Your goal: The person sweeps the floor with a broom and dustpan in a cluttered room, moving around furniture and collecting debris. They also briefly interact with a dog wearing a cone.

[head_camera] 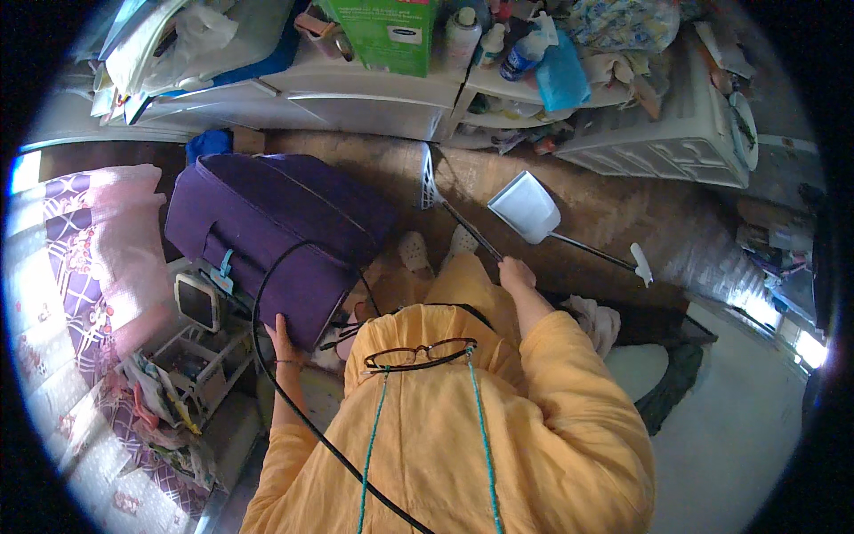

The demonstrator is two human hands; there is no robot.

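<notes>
My right hand is closed around the dark handle of a broom; its pale head rests on the wooden floor near the cabinet base. To the right of the broom lies a white long-handled dustpan, its handle pointing right. My left hand presses against the lower corner of a purple fabric suitcase, which leans at my left; part of the hand is hidden behind the case. A black cable loops in front of the suitcase and across my yellow top.
White cabinets with bottles and a green box run along the far side. A white plastic drawer unit stands right of them. A bed with patterned bedding and a small organizer rack are at left.
</notes>
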